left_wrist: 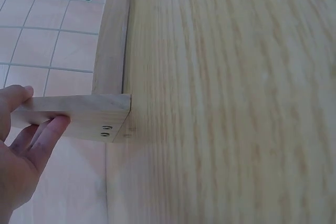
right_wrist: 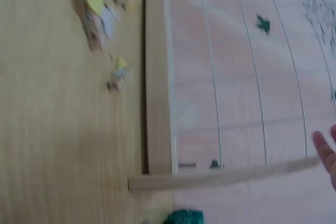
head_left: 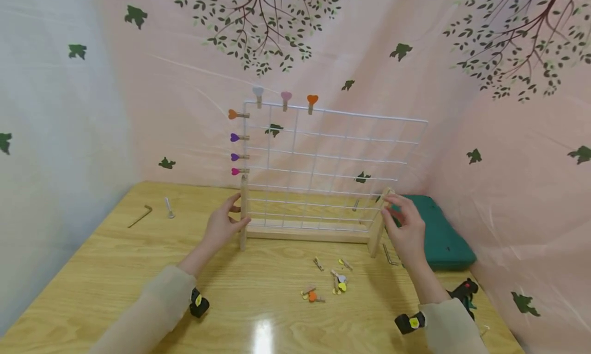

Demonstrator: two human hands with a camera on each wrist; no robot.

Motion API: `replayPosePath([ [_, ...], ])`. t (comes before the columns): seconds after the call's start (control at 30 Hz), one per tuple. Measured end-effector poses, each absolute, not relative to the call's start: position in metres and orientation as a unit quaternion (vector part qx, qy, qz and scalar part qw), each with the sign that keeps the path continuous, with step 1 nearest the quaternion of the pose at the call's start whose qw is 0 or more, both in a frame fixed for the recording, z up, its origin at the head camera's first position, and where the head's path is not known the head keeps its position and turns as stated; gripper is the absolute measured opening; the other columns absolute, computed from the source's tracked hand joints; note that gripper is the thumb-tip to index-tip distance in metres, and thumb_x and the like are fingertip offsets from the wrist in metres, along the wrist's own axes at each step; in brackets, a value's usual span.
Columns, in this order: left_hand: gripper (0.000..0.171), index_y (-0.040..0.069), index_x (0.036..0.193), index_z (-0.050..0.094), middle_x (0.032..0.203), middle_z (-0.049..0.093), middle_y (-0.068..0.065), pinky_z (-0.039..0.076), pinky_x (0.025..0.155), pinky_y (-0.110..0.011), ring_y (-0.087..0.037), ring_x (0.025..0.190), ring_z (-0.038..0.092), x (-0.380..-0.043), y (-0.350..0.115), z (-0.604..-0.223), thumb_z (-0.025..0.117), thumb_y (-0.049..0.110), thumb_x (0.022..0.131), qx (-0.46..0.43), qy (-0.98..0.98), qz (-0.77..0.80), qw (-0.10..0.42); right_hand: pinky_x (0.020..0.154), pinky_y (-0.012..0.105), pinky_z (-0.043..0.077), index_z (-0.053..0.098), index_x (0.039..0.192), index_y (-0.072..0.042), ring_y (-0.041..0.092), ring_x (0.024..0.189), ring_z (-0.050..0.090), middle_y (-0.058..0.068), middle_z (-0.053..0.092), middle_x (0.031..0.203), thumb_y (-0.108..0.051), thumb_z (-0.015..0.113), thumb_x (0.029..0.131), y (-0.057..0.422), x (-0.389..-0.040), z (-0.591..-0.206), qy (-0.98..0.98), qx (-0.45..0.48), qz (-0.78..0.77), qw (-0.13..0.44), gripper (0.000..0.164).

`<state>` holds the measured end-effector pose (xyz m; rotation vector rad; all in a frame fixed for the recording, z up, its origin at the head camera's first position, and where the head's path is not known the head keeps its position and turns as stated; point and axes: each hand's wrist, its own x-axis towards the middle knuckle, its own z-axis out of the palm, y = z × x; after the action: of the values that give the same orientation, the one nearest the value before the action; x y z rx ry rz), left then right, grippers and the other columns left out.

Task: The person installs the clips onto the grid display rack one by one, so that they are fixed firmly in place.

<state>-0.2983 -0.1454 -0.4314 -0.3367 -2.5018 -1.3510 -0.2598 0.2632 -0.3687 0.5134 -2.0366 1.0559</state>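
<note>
A white wire grid (head_left: pixel 318 159) stands upright in a wooden stand with a post at each side. My left hand (head_left: pixel 224 221) grips the left wooden post (left_wrist: pixel 73 106), thumb on its inner face and fingers on the outer one. At the top of the right wooden post (right_wrist: pixel 220 180) is my right hand (head_left: pixel 406 225), fingertips right by the post's end and somewhat spread in the right wrist view. Heart clips sit on the grid: orange (head_left: pixel 233 114), purple and pink ones on its left edge, white, pink and orange (head_left: pixel 312 100) on its top wire.
Several loose heart clips (head_left: pixel 341 279) lie on the wooden table (head_left: pixel 258 292) before the stand. An Allen key (head_left: pixel 140 216) and a bolt (head_left: pixel 169 208) lie at the left. A green case (head_left: pixel 438 233) sits behind the right hand, with a black tool (head_left: pixel 464 291) nearer.
</note>
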Motion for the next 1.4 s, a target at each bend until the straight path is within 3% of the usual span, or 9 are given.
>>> replayPosePath([
  [0.17,0.067,0.01,0.136,0.034,0.102,0.059,-0.017,0.053,0.054,-0.025,-0.018,0.061,0.062,-0.296,-0.143,-0.431,0.068,0.018,0.078,-0.108,-0.868,-0.465,0.138,0.07,0.031,0.053,0.058,0.112,-0.008,0.017,0.098,0.052,0.008,0.056,0.111,0.0,0.068,0.074,0.234,-0.242,-0.381,-0.84,0.289,0.37,0.271,0.039],
  [0.33,0.067,0.01,0.136,0.034,0.101,0.06,-0.017,0.052,0.053,-0.026,-0.018,0.062,0.062,-0.295,-0.144,-0.43,0.068,0.018,0.079,-0.101,-0.871,-0.46,0.144,0.069,0.031,0.051,0.057,0.115,-0.016,0.018,0.095,0.052,-0.001,0.055,0.114,-0.015,0.067,0.079,0.2,-0.231,-0.404,-0.864,0.344,0.335,0.153,0.038],
  [0.5,0.066,0.01,0.136,0.034,0.1,0.06,-0.016,0.052,0.054,-0.027,-0.018,0.063,0.062,-0.296,-0.144,-0.431,0.068,0.018,0.079,-0.105,-0.871,-0.455,0.149,0.075,0.03,0.048,0.059,0.112,-0.016,0.015,0.094,0.052,-0.005,0.059,0.108,-0.021,0.068,0.078,0.176,-0.221,-0.43,-0.872,0.394,0.287,0.041,0.036],
  [0.6,0.067,0.009,0.136,0.033,0.1,0.06,-0.017,0.053,0.054,-0.027,-0.019,0.063,0.063,-0.296,-0.143,-0.431,0.067,0.018,0.079,-0.108,-0.872,-0.454,0.148,0.083,0.031,0.046,0.062,0.106,-0.016,0.008,0.09,0.053,-0.008,0.061,0.099,-0.027,0.069,0.077,0.167,-0.218,-0.443,-0.875,0.423,0.236,0.01,0.032],
  [0.73,0.066,0.009,0.136,0.033,0.1,0.06,-0.018,0.053,0.055,-0.028,-0.019,0.063,0.063,-0.295,-0.141,-0.43,0.067,0.018,0.079,-0.106,-0.875,-0.449,0.147,0.081,0.022,0.042,0.064,0.098,-0.021,0.0,0.081,0.05,-0.014,0.059,0.09,-0.036,0.07,0.074,0.161,-0.216,-0.45,-0.877,0.444,0.183,0.003,0.029],
  [0.8,0.066,0.009,0.136,0.033,0.101,0.06,-0.017,0.053,0.055,-0.028,-0.02,0.064,0.063,-0.295,-0.14,-0.429,0.067,0.019,0.079,-0.104,-0.877,-0.446,0.145,0.076,0.02,0.04,0.065,0.094,-0.022,-0.001,0.078,0.048,-0.014,0.059,0.088,-0.037,0.071,0.072,0.16,-0.217,-0.452,-0.877,0.448,0.174,0.001,0.027],
  [1.03,0.066,0.009,0.136,0.033,0.102,0.06,-0.018,0.053,0.056,-0.03,-0.021,0.065,0.063,-0.295,-0.139,-0.428,0.067,0.019,0.08,-0.097,-0.882,-0.438,0.143,0.078,0.018,0.041,0.065,0.085,-0.021,-0.004,0.074,0.049,-0.016,0.06,0.081,-0.032,0.071,0.072,0.16,-0.228,-0.456,-0.869,0.444,0.21,-0.053,0.017],
  [1.13,0.066,0.009,0.136,0.034,0.102,0.06,-0.018,0.053,0.056,-0.03,-0.021,0.064,0.064,-0.294,-0.138,-0.427,0.067,0.019,0.08,-0.097,-0.882,-0.438,0.143,0.072,0.014,0.04,0.066,0.083,-0.021,-0.004,0.074,0.049,-0.016,0.061,0.08,-0.03,0.071,0.072,0.159,-0.23,-0.456,-0.865,0.442,0.224,-0.072,0.015],
  [1.4,0.066,0.008,0.135,0.034,0.101,0.06,-0.02,0.053,0.056,-0.031,-0.022,0.063,0.063,-0.293,-0.138,-0.427,0.067,0.017,0.079,-0.102,-0.879,-0.441,0.149,0.054,0.014,0.044,0.063,0.078,-0.02,-0.003,0.062,0.048,-0.014,0.056,0.071,-0.025,0.071,0.073,0.158,-0.233,-0.443,-0.859,0.397,0.294,-0.131,0.01],
])
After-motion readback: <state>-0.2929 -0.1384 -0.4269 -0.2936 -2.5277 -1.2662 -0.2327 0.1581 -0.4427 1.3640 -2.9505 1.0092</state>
